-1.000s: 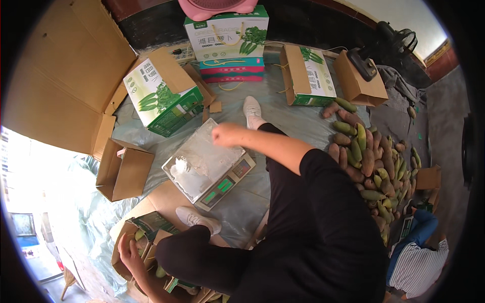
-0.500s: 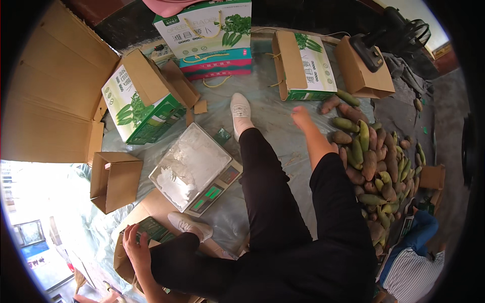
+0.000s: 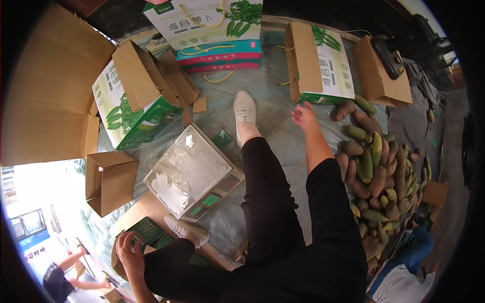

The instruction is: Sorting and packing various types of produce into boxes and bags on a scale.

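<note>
My right hand point(image 3: 304, 117) hangs in the air over the plastic-covered floor, fingers apart and nothing in them. It is just below a green and white carton point(image 3: 331, 63) and left of a heap of green radishes point(image 3: 376, 148) and reddish-brown roots point(image 3: 378, 182). At lower left, my left hand point(image 3: 130, 256) has loosely bent, parted fingers, with no held thing visible. It is beside my knee, over the edge of an open cardboard box with dark green packs point(image 3: 146, 230). Between my feet lies a digital scale point(image 3: 187, 169) with a bare, smudged plate and lit green display.
An open green and white carton point(image 3: 129, 103) stands left, above a small brown box point(image 3: 110, 182). Gift boxes with cord handles point(image 3: 220, 54) are stacked ahead. A brown box point(image 3: 381, 73) bears a dark device. People are at lower right point(image 3: 404, 275) and lower left point(image 3: 58, 280).
The view has shifted slightly. My right hand's fingers have spread from a closed shape. My left hand stays by the box. A person in dark clothes has come into view at lower left.
</note>
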`<state>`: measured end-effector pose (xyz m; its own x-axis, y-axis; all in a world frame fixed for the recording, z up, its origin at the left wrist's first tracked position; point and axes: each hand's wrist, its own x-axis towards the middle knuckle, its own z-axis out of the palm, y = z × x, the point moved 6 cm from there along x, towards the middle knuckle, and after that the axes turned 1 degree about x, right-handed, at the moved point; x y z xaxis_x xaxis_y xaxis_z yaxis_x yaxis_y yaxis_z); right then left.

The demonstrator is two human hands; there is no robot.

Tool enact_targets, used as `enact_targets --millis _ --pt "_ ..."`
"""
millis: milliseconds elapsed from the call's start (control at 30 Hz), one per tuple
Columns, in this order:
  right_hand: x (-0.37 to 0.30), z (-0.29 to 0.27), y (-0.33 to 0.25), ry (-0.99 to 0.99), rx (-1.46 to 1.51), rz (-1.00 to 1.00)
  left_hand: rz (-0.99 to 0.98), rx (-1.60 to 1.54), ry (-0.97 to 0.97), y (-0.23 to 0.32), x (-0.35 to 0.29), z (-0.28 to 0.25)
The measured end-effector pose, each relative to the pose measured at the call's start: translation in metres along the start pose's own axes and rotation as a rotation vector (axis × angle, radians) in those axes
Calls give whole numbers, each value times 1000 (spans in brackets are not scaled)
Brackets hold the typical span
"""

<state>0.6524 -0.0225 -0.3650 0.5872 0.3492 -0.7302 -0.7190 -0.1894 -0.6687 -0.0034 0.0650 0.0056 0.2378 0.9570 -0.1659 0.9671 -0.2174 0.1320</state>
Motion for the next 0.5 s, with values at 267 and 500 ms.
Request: enact_targets --millis 267,500 --pt "18 -6 4 7 411 59 7 49 -43 12 7 2" --pt "-26 -28 -50 161 170 -128 -2 61 2 11 -2 -6"
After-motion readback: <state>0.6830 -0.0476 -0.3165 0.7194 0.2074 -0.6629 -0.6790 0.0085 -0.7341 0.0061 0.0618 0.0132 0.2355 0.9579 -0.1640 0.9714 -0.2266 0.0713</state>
